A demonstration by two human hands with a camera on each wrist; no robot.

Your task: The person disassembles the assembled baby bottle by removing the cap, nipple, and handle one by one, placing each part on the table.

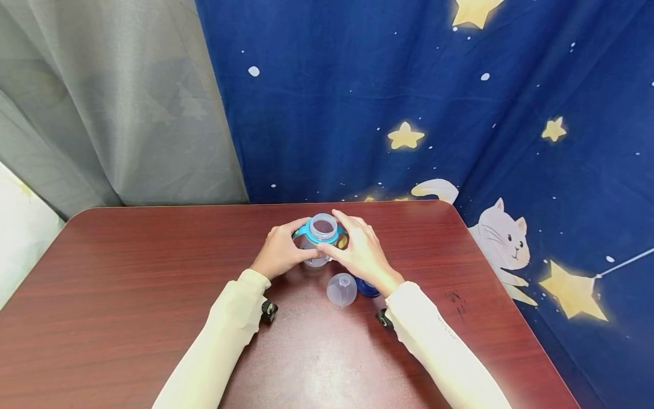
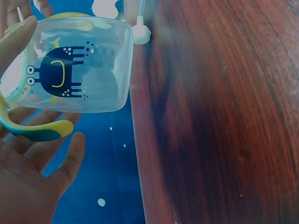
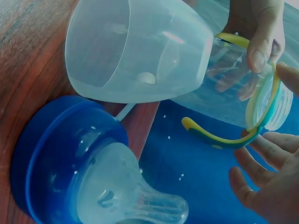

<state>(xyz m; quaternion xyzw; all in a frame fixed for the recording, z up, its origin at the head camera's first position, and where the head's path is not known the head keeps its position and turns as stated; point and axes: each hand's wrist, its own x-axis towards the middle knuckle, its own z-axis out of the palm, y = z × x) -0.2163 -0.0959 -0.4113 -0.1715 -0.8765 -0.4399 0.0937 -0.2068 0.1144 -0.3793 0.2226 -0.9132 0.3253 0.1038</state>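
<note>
Where the dark red table [image 1: 128, 295] meets the star-printed blue curtain [image 1: 460, 113], you see both hands working near the far middle of the tabletop. Your left hand [image 1: 278, 253] and right hand [image 1: 360, 253] flank the baby bottle [image 1: 321, 238], which stands upright between them with its mouth open. Left fingers curl against the bottle's side; right fingers [image 3: 261, 46] pinch the teal-and-yellow handle ring [image 3: 219, 137] at the neck, so both hands are closed on the bottle assembly.

The bottle body [image 2: 79, 65] is clear, thin-walled plastic printed with a dark blue crab-like figure. Judge it light, fairly stiff and smooth enough to slip; it appears to be empty. Hold it by the ring or around the body just below the neck, and avoid squeezing the walls.

Nearer to you, the translucent dome cap [image 1: 341, 289] lies on the table, just beside the bottle, its open end showing in the right wrist view. Beside it, partly hidden under your right wrist, rests the blue screw collar [image 3: 60, 154] carrying the soft silicone teat [image 3: 135, 196]. The teat looks pliable and would deform under any firm pinch.
</note>
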